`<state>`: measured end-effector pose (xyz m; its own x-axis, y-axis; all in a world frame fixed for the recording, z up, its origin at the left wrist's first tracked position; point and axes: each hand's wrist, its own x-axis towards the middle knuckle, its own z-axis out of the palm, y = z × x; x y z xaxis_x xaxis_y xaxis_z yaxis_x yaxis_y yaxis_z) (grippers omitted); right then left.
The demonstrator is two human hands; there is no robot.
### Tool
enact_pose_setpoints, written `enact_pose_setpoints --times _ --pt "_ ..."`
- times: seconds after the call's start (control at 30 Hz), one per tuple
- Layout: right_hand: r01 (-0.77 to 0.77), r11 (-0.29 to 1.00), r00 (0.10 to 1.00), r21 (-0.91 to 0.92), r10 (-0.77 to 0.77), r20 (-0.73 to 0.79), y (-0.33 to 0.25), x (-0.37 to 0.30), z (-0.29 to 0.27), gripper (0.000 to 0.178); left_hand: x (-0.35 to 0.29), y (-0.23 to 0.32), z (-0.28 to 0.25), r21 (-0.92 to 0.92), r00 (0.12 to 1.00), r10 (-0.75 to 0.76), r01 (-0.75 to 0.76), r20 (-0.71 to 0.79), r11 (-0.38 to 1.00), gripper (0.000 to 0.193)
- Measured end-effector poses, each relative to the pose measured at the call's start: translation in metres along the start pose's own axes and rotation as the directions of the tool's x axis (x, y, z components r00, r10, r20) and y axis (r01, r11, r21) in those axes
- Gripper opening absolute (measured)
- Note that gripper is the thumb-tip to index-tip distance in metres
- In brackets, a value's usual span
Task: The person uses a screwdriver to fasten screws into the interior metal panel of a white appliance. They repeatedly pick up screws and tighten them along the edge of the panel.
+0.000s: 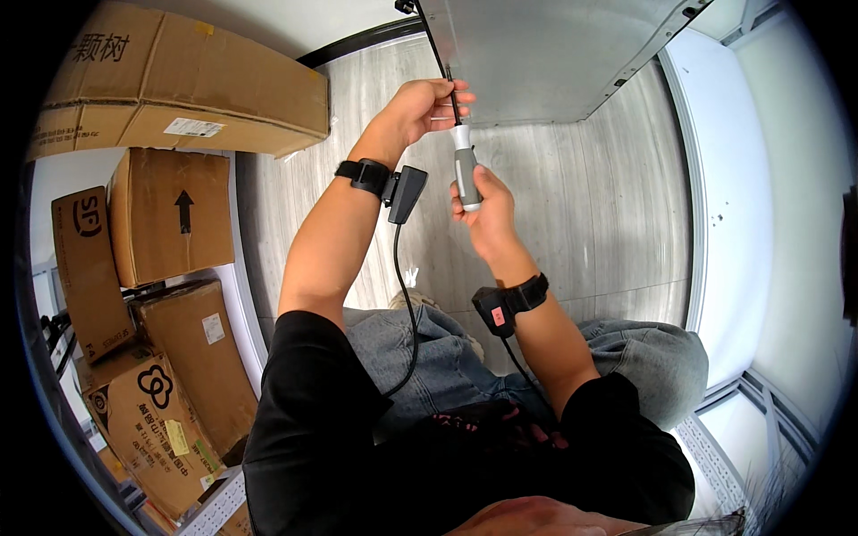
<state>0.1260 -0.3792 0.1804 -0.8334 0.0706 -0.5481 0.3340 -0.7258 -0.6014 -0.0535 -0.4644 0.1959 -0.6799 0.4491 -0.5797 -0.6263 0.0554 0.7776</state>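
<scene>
- Cardboard boxes (174,210) flanking gray floor (590,205) at nine o'clock.
- Metal panel (536,58) overrunning frame, one o'clock.
- Right fingers (489,182) gripping screwdriver (465,166), left fingers (466,96) pinching its shaft.

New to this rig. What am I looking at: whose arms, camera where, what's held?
There's no robot: these are a person's bare hands, seen from a wide fisheye camera on their head, looking down. The lens bends straight edges. The right hand grips a screwdriver by its grey-and-white handle; the left hand holds its dark shaft, near a metal panel. I can't tell whether the tip touches it. Black wrist devices trail cables. Below is grey floor; cardboard boxes are stacked at left.
</scene>
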Motion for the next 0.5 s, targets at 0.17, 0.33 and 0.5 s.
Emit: enact_pose_setpoints --times 0.17,0.33,0.5 --pt "-0.048 0.996 0.998 0.078 0.043 0.055 -0.006 0.001 -0.006 0.039 0.001 -0.001 0.003 0.035 0.999 0.024 -0.022 -0.04 0.999 0.018" --pt "0.114 0.968 0.989 -0.223 -0.133 -0.071 0.002 -0.002 0.007 0.035 0.011 -0.006 0.002 0.141 0.993 0.041 -0.025 -0.111 0.99 0.018" --pt "0.034 0.996 0.999 -0.082 -0.033 0.007 -0.007 -0.001 -0.003 0.037 0.003 -0.006 0.007 0.092 0.993 0.057 -0.048 -0.1 0.995 0.019"
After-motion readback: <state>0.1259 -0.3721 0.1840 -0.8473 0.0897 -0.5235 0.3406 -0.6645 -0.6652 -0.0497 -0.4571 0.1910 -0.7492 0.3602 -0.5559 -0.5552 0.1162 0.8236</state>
